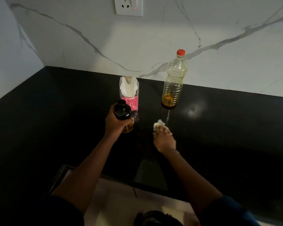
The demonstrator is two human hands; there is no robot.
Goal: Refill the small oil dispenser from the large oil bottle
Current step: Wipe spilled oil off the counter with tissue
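— What's on the black tabletop from where you stand?

— The big thing is the large oil bottle, upright by the marble wall, red cap on, only a low pool of amber oil in the bottom. So it should be light, though I'd guess the thin ribbed plastic gives under a squeeze. I'd take it around the ribbed middle, not the neck.

— And left of it?

— A pink tissue pack with white sheets sticking up, well apart from the bottle. Just in front of that is the small oil dispenser, dark top, yellow oil showing at its base.

— Is it standing free?

— No. The left hand is wrapped around its body, a closed grip. Whether it rests on the tabletop or is lifted a little, I cannot tell. It looks like glass, so heavy for its size and likely slick if oil ran down it; low around the body seems right.

— The other hand?

— The right hand lies flat, fingers pressing a crumpled tissue onto the tabletop, near the bottle's base. Wiping up, I'd judge.
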